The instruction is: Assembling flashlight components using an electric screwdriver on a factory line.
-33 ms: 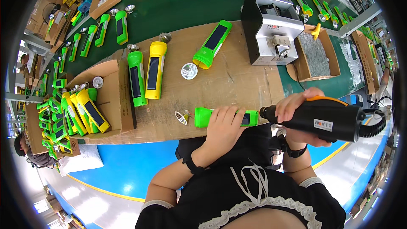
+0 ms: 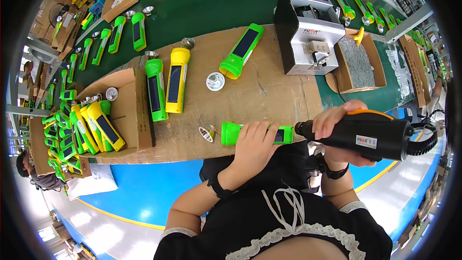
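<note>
A white label (image 2: 366, 141) with dark and orange lettering is borne by the driver (image 2: 337, 131). Similar lettering (image 2: 310, 32) is printed on the machine (image 2: 294, 50). Dark marks (image 2: 143, 129), too small to be read, are printed on the box (image 2: 142, 101).

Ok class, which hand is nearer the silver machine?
Right. The right hand, gripping the black power tool, is below the machine in view; the left hand, on a green torch, is farther off, lower left.

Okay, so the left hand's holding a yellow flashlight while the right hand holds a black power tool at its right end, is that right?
Not quite: the flashlight in the left hand is green, not yellow, as the head view shows. The right hand does hold a black power tool at its right end.
</note>
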Demonstrator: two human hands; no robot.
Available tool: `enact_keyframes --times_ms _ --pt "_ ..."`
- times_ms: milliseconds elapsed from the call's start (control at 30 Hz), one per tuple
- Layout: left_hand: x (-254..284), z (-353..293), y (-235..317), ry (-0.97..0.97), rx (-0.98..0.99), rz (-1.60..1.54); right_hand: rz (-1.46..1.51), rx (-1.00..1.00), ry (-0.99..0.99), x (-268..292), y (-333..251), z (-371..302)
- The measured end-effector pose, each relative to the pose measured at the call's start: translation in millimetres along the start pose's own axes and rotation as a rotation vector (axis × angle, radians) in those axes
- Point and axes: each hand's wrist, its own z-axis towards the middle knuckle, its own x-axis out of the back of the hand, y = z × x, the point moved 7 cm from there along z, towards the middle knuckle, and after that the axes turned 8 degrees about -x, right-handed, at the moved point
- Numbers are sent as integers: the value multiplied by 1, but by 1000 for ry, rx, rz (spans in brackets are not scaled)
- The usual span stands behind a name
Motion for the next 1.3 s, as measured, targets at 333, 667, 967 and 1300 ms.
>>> enact_keyframes --times_ms 333,667,967,1300 --pt "-1 0 3 19 19 25 -62 -115 49 4 8 -6" --pt "-1 -2 5 53 42 46 -98 -310 18 1 35 -2" --pt "0 -5 6 73 53 48 -153 -272 54 -3 30 -5" --pt "-1 -8 5 62 60 31 -201 -246 60 -4 30 -7"
